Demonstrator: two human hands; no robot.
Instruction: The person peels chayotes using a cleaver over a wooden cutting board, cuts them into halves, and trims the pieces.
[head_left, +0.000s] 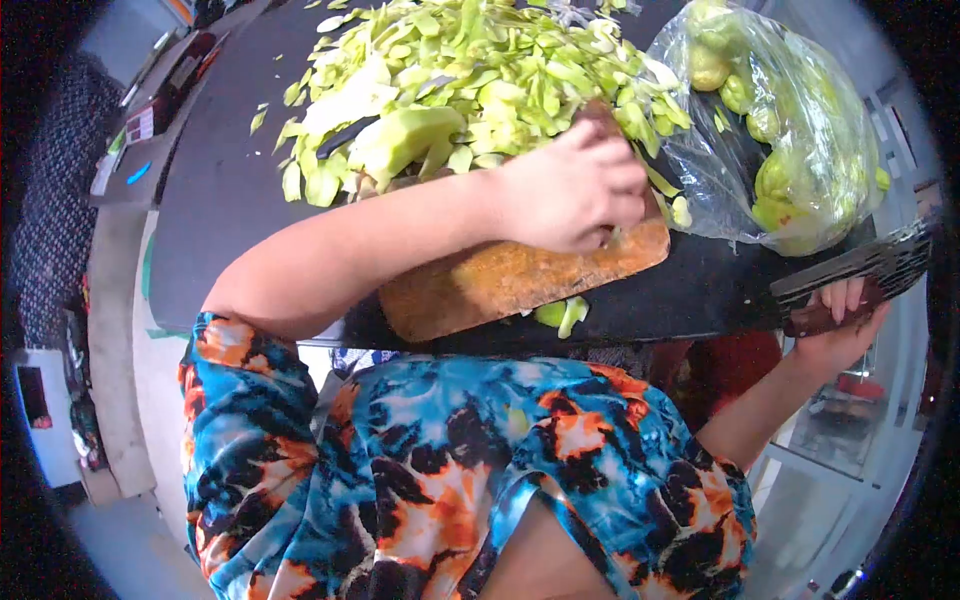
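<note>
A wooden cutting board (520, 285) lies tilted near the table's front edge. Over its right part is my left hand (580, 190), fingers curled; whatever they may hold is hidden. Out to the right, past the table edge, my right hand (845, 315) grips a cleaver by its dark handle, the wet-looking blade (850, 268) level above it. Pale green slices (500, 70) are heaped behind and on the board. A large pale green piece (405, 140) rests at the heap's front left. One small green scrap (563, 315) sits in front of the board.
A clear plastic bag (800, 110) with several whole green vegetables (775, 180) stands on the right of the dark table (220, 200). Small scraps are scattered left of the heap. At the far left is a pale ledge (118, 330) with objects near it.
</note>
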